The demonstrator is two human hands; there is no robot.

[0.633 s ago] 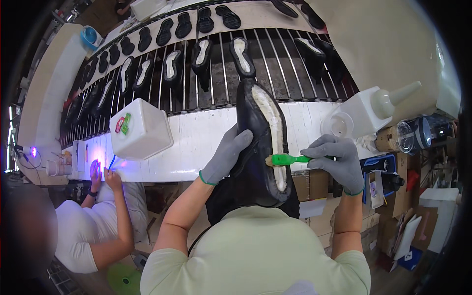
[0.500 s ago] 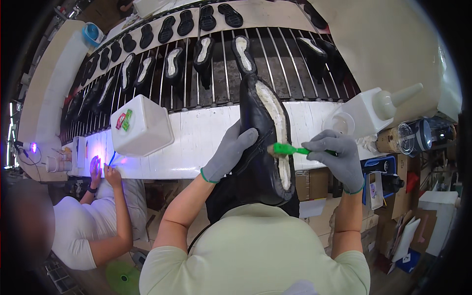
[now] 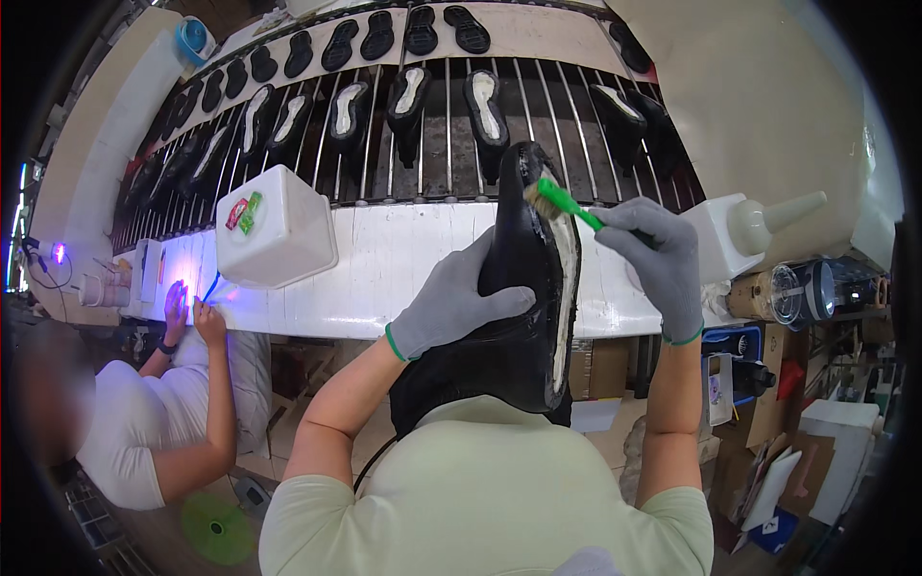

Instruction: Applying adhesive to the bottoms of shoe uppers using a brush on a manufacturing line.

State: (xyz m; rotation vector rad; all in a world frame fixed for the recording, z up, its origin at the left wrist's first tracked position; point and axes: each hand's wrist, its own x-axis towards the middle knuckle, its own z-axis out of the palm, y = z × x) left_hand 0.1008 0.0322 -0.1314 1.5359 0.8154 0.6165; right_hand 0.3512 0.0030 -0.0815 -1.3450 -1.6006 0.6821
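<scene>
Across my lap and the bench edge lies a black boot (image 3: pixel 514 252), its underside turned up and to the right. A whitish strip (image 3: pixel 570 288) runs along that underside inside a black rim. My left hand (image 3: pixel 463 305), in a grey glove, grips the boot's side, thumb lying on the black upper. The gloved right hand (image 3: pixel 657 257) is closed round the handle of a green brush (image 3: pixel 574 204). Its tan bristles touch the boot's underside near the far, toe end.
Beyond the white bench (image 3: pixel 379 252), black boots (image 3: pixel 488 106) stand soles-up on a rack of metal rollers. Loose black soles (image 3: pixel 421 29) line a board behind. A white container (image 3: pixel 279 228) stands left, a white spouted bottle (image 3: pixel 735 226) right. A co-worker (image 3: pixel 144 422) sits at left.
The brush has moved from the boot's middle to its toe end. The boot has tilted, showing less of its underside, and my left hand's grip has shifted slightly.
</scene>
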